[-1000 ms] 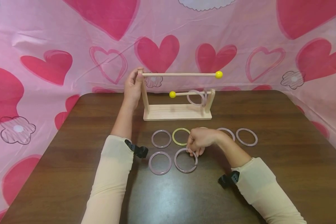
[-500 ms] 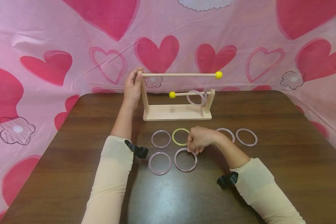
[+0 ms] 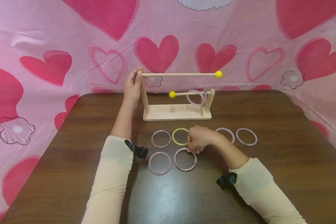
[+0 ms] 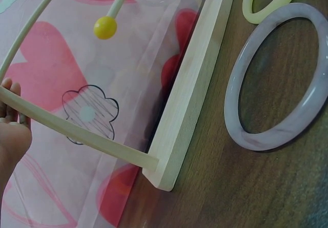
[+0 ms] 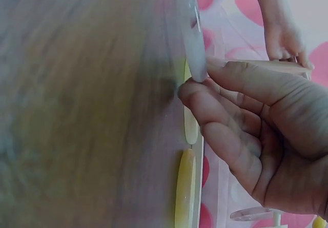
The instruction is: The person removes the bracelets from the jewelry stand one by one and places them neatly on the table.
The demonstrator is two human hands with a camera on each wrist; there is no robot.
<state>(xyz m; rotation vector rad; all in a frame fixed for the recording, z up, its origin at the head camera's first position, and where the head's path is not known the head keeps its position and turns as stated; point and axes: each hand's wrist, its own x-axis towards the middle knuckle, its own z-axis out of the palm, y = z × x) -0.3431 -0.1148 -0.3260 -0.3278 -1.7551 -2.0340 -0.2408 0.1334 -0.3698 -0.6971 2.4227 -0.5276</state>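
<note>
The right hand is curled, thumb and forefinger pinching the top right edge of a glossy, marbled pale-purple ring; whether that ring's near edge touches the surface, a dark brown wood-grain top, I cannot tell. Just left of it lies a plain purple ring, and beyond it, partly covered by the right hand, a translucent yellow ring. Another purple ring sits left of the yellow one; two lilac rings lie to the right of the right hand, side by side. Farther back, the left hand grips the top of the taller upright of a pale wooden rack, thumb in front. Its upper rod ends in a yellow ball; translucent purple rings hang on its lower rod near the shorter upright. Behind stands a pink cloth with red hearts.
</note>
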